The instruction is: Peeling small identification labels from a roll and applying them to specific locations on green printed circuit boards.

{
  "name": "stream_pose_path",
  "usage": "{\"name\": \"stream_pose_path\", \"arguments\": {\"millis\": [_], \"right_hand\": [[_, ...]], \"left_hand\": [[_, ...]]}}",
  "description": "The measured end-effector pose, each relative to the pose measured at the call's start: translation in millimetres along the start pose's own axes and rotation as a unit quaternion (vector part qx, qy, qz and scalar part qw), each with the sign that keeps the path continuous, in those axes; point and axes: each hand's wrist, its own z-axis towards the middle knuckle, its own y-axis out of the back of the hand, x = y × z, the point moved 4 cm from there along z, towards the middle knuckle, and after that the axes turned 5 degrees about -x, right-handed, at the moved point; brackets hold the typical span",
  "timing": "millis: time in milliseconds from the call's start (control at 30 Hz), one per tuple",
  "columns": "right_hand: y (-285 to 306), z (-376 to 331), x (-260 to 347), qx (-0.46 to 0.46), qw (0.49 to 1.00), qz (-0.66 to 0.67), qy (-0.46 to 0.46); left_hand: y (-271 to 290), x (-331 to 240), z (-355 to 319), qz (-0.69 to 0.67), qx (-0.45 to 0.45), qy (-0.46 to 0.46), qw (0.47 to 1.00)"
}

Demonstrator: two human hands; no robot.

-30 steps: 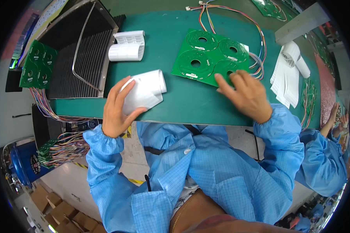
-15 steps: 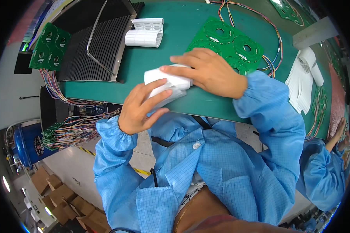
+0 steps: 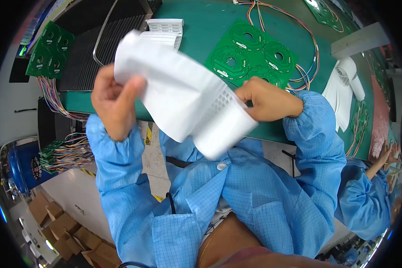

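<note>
A long white strip of labels (image 3: 169,85) is stretched in the air between my two hands, slightly blurred, with a curled roll at each end. My left hand (image 3: 114,100) grips its left end, thumb pressed on the front. The fingers of my right hand (image 3: 268,100) are closed at the right-hand roll, partly hidden behind it. Just past my right hand, a green circuit board panel (image 3: 228,51) with round cutouts lies on the green bench mat (image 3: 201,27). Another white label roll (image 3: 167,27) rests beyond the strip, partly covered by it.
A black slotted rack (image 3: 82,67) stands at left with a green board panel (image 3: 51,49) against it. Coloured wires (image 3: 315,40) curve across the far right. More label strips (image 3: 339,96) lie at right, below a metal bar (image 3: 359,40). A co-worker's sleeve (image 3: 366,201) shows at right.
The white label roll, compact between both hands before, is now unrolled into a wide strip. My left hand has moved left and up, my right hand slightly right and down.
</note>
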Motion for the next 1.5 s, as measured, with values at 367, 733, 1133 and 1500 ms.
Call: {"name": "stream_pose_path", "arguments": {"millis": [367, 733, 1133, 1500], "right_hand": [[14, 0, -9, -0.138, 0.98, 0.128, -0.072], [15, -16, -9, -0.205, 0.947, 0.232, -0.087], [59, 15, -41, -0.225, 0.956, 0.129, -0.134], [65, 71, -46, -0.256, 0.943, 0.19, -0.101]], "left_hand": [[-66, 68, 38, -0.026, 0.098, 0.133, 0.986], [-30, 64, 51, 0.501, 0.113, -0.26, 0.818], [-42, 74, 93, 0.635, 0.128, -0.347, 0.678], [0, -85, 30, 0.125, 0.228, -0.145, 0.955]]}}
